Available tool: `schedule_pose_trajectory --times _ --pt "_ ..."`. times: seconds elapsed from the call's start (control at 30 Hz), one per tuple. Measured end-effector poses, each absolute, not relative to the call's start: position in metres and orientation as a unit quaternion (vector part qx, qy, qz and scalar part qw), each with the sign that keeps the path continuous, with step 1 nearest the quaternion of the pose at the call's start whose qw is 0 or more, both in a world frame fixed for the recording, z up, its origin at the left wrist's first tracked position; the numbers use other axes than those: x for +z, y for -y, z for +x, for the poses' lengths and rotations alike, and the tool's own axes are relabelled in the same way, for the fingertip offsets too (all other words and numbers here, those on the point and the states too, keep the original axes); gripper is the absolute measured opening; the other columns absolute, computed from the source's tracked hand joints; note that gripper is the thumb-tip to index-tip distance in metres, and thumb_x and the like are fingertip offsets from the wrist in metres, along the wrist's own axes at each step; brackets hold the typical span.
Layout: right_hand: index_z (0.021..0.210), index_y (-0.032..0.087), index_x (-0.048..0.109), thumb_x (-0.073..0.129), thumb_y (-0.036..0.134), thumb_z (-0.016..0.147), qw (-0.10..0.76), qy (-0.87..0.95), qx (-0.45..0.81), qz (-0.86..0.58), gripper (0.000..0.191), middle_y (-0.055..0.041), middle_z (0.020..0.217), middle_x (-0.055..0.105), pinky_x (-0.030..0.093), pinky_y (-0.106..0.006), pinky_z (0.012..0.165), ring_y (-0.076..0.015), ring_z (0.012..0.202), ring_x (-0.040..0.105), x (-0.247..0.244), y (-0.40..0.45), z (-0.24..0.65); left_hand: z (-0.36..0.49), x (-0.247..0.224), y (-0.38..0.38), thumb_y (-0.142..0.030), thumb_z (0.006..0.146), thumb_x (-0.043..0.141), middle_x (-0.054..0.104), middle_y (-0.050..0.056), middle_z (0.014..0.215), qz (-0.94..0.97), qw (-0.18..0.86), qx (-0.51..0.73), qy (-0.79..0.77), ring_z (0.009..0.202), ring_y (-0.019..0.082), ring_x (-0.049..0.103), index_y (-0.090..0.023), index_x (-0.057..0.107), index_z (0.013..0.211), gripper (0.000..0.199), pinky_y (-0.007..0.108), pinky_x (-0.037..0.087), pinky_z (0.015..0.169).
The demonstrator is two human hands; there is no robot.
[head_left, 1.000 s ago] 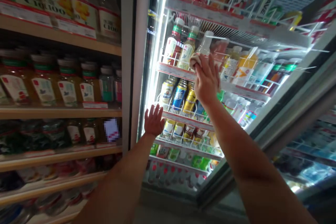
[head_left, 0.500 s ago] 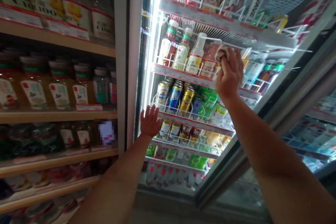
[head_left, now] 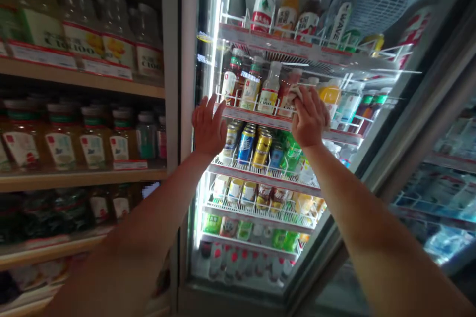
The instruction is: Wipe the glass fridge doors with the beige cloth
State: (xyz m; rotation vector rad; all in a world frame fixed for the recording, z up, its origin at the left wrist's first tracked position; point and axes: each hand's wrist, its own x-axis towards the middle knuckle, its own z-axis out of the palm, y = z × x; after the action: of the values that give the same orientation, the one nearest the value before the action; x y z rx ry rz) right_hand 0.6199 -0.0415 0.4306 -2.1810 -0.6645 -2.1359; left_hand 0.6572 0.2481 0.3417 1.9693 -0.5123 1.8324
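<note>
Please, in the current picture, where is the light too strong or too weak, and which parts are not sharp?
Head view: the light strip glares white, while the wooden shelf at left lies in shade; head view: the forearms look soft; head view: a bright streak shows above the right hand, perhaps a reflection.

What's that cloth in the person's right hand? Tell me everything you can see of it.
The cloth is pale, off-white to beige, and looks like soft fabric. It is crumpled into a small bunch, with folds showing at the upper left of the right hand, whose fingers cover much of it. From this view it appears in front of the bottled drinks. Its full size and edges are hidden, and what its far side touches cannot be seen.
</note>
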Motion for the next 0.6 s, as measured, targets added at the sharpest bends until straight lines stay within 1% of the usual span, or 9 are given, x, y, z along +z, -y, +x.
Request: schedule_pose_trajectory --times 0.1,0.2,0.3,0.37,0.4,0.43,0.5,0.57,0.6 --pt "0.134 0.025 0.066 0.04 0.02 0.099 0.001 0.225 -0.69 -0.688 0.044 -0.0051 0.149 0.058 0.039 -0.054 0.119 -0.0288 0.148 0.041 0.425 0.042 0.621 0.666 0.373 -0.248 -0.036 0.102 0.034 0.03 0.007 0.167 0.721 0.195 0.629 0.218 0.157 0.026 0.016 -0.02 0.039 0.157 0.057 0.048 0.011 0.128" --pt "0.134 0.026 0.066 0.041 0.017 0.1 -0.032 0.254 -0.669 -0.698 0.043 -0.0033 0.15 0.057 0.04 -0.052 0.119 -0.0267 0.149 0.041 0.412 0.042 0.618 0.67 0.373 -0.247 -0.035 0.101 0.036 0.029 0.01 0.167 0.73 0.186 0.619 0.221 0.158 0.028 0.012 -0.016 0.038 0.157 0.06 0.049 0.008 0.129" --pt "0.134 0.028 0.064 0.044 0.017 0.101 -0.107 0.369 -0.563 -0.732 0.041 0.0007 0.15 0.057 0.04 -0.048 0.12 -0.0226 0.148 0.042 0.41 0.044 0.613 0.671 0.367 -0.247 -0.032 0.101 0.036 0.028 0.01 0.167 0.731 0.17 0.626 0.213 0.158 0.027 0.01 -0.014 0.037 0.158 0.059 0.049 0.008 0.129" --pt "0.132 0.029 0.065 0.045 0.019 0.101 -0.148 0.423 -0.499 -0.742 0.038 0.0026 0.151 0.057 0.038 -0.047 0.122 -0.0208 0.148 0.043 0.424 0.045 0.612 0.67 0.366 -0.247 -0.032 0.101 0.036 0.028 0.009 0.167 0.731 0.166 0.627 0.213 0.158 0.027 0.009 -0.015 0.037 0.158 0.059 0.048 0.008 0.129" --pt "0.131 0.028 0.066 0.045 0.02 0.101 -0.146 0.419 -0.499 -0.745 0.037 0.0024 0.151 0.056 0.035 -0.047 0.124 -0.0211 0.148 0.042 0.435 0.044 0.612 0.67 0.366 -0.247 -0.032 0.102 0.036 0.028 0.009 0.167 0.732 0.167 0.625 0.214 0.158 0.026 0.009 -0.015 0.036 0.158 0.059 0.048 0.008 0.129" --pt "0.131 0.027 0.066 0.044 0.02 0.101 -0.127 0.393 -0.521 -0.747 0.038 0.0016 0.152 0.055 0.032 -0.048 0.125 -0.0222 0.149 0.04 0.447 0.044 0.613 0.67 0.366 -0.247 -0.033 0.102 0.036 0.027 0.009 0.167 0.732 0.169 0.624 0.214 0.158 0.026 0.008 -0.015 0.036 0.159 0.059 0.048 0.007 0.13" --pt "0.135 0.025 0.064 0.041 0.019 0.101 -0.051 0.307 -0.595 -0.741 0.041 -0.0009 0.156 0.05 0.027 -0.052 0.127 -0.0256 0.153 0.033 0.465 0.038 0.617 0.669 0.367 -0.247 -0.033 0.102 0.037 0.027 0.008 0.168 0.733 0.174 0.621 0.214 0.158 0.026 0.008 -0.016 0.035 0.159 0.06 0.048 0.007 0.13" --pt "0.141 0.023 0.058 0.04 0.017 0.099 0.013 0.245 -0.64 -0.728 0.047 -0.0021 0.161 0.044 0.025 -0.056 0.127 -0.0283 0.156 0.025 0.466 0.025 0.62 0.669 0.367 -0.247 -0.033 0.102 0.036 0.026 0.007 0.168 0.735 0.179 0.618 0.211 0.159 0.026 0.007 -0.017 0.035 0.159 0.059 0.048 0.006 0.13" --pt "0.144 0.023 0.056 0.041 0.016 0.098 0.023 0.245 -0.635 -0.732 0.049 -0.0015 0.162 0.041 0.024 -0.057 0.127 -0.0285 0.157 0.022 0.461 0.017 0.621 0.669 0.367 -0.247 -0.033 0.102 0.036 0.027 0.007 0.168 0.736 0.181 0.618 0.21 0.159 0.026 0.007 -0.017 0.035 0.159 0.059 0.048 0.006 0.13"
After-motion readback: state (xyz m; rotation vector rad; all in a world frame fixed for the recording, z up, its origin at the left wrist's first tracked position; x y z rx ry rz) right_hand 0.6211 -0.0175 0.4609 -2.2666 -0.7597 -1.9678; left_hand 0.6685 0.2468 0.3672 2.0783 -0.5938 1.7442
